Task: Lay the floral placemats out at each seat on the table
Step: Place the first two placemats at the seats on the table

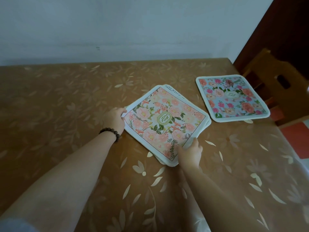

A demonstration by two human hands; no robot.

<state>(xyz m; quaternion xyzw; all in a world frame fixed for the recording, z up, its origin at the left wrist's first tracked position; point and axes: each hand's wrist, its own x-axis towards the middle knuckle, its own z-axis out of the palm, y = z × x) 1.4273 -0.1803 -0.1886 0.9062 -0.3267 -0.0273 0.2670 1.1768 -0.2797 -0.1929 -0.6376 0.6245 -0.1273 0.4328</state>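
Observation:
A small stack of floral placemats (167, 121) lies turned like a diamond in the middle of the table (58, 101); the top one is pale with peach flowers and a green oval label. My left hand (115, 118), with a bead bracelet on the wrist, grips the stack's left corner. My right hand (190, 152) pinches the near-right edge, thumb on top of the mat. A single blue placemat (232, 97) with pink and orange flowers lies flat by the table's right edge, in front of a chair.
The table wears a brown cloth with pale leaf shapes. A wooden chair (274, 81) stands at the right side, a dark door behind it. A white wall runs along the table's far edge. Red floor shows at the right.

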